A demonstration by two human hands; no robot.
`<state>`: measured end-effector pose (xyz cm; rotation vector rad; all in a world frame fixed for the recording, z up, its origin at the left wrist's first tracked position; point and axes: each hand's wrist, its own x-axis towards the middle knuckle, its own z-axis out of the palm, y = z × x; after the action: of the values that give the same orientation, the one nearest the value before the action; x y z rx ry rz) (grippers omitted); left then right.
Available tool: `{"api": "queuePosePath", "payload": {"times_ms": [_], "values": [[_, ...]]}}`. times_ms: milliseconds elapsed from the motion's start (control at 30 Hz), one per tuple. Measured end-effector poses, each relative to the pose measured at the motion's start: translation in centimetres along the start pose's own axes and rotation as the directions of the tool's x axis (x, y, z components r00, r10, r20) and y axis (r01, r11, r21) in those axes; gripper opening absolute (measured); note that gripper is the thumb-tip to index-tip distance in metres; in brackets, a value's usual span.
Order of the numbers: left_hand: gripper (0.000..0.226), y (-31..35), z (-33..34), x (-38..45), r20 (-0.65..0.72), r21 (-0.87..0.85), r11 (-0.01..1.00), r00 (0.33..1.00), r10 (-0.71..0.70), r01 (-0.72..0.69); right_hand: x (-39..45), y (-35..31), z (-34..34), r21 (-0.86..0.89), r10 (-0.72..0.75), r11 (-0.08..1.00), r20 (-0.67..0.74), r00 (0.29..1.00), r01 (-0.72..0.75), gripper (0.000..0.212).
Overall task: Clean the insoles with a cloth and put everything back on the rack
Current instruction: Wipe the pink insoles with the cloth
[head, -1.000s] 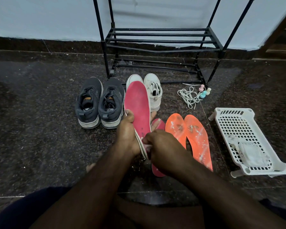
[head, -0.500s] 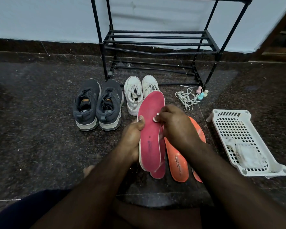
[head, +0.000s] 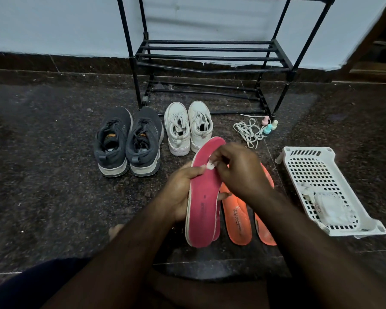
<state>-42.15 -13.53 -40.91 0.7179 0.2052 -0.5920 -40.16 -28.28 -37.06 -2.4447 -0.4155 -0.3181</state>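
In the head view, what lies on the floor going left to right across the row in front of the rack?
Dark grey sneakers → white sneakers → loose white laces → small pastel bottles → white plastic basket, a little nearer the person.

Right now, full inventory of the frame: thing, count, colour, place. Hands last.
pink insole: 1 held, second partly hidden beneath
orange insoles: 2, floor, right of the pink
cloth: 1 small, white, on the pink insole
grey sneakers: 2, floor, left
white sneakers: 2, floor, before the rack
rack: 1, black, by the wall
laces: white bundle, floor
small bottles: 3, pastel, beside the laces
basket: 1, white, floor, right, holding white items
left hand: grips the pink insole
right hand: pinches the cloth
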Motion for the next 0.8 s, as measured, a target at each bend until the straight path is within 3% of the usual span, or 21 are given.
{"api": "queuePosePath", "payload": {"times_ms": [167,333,400,500,700,800], "values": [[0.043,-0.4,-0.1,0.3,-0.047,0.023,0.999,0.998,0.039,-0.038,-0.7,-0.3,1.1,0.002,-0.111,0.994,0.024,0.994,0.111,0.017],[0.032,-0.2,0.1,-0.3,-0.05,0.027,0.999,0.998,0.025,-0.023,0.7,1.1,0.4,-0.03,0.011,0.999,-0.139,0.99,-0.016,0.016],[0.03,-0.3,0.3,-0.3,-0.052,0.034,0.999,0.998,0.035,-0.033,0.4,0.5,0.4,0.02,-0.006,1.0,-0.1,0.995,0.008,0.016],[0.031,-0.6,0.4,-0.1,-0.064,0.06,0.996,0.996,0.064,-0.06,-0.6,-0.4,1.6,0.013,-0.148,0.989,-0.005,0.989,0.148,0.017],[0.031,-0.2,0.0,-0.4,-0.069,0.057,0.998,0.997,0.026,-0.022,0.7,1.0,0.7,0.038,0.011,0.999,-0.152,0.988,-0.005,0.016],[0.033,-0.5,0.0,-0.3,-0.059,0.081,0.997,0.998,0.005,0.0,-0.1,0.0,1.2,0.019,-0.099,0.995,-0.07,0.993,0.101,0.017]]}}
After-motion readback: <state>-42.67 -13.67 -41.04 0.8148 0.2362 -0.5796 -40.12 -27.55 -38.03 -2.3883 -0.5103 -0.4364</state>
